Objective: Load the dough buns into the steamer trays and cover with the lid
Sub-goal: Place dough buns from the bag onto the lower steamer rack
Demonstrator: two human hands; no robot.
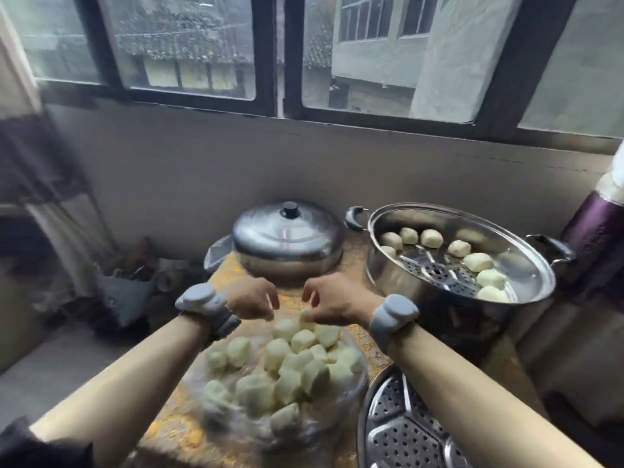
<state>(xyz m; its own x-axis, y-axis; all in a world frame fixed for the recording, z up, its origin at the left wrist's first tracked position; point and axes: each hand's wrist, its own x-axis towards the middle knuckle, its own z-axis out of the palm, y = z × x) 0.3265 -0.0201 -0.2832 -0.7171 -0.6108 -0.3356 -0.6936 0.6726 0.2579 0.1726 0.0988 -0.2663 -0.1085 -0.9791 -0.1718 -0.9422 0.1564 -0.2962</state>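
I read the left hand (pixel 251 300) as loosely curled, fingers pointing down and holding nothing, just above the far end of the pile of dough buns (pixel 290 366); I cannot tell whether its tips touch the dough, as the view is soft there. The right hand (pixel 332 304) is just beside it, its fingers narrowed in a pinch on the top bun (pixel 305 315) at the pile's far end. Both wrists carry grey bands: left band (pixel 202 304), right band (pixel 391 315).

The pile lies on a clear plastic sheet (pixel 358 383) in the middle of the table (pixel 233 271), reaching towards its near edge. The domed metal lid (pixel 287 238) with a black knob rests at the table's far edge. The steamer tray (pixel 398 282) stands at the far right corner, just beside the lid; buns sit in a curved row along its far and right wall, its perforated floor bare in the middle. A second perforated tray (pixel 405 430) lies at the near right corner, holding no buns in the part that I see.
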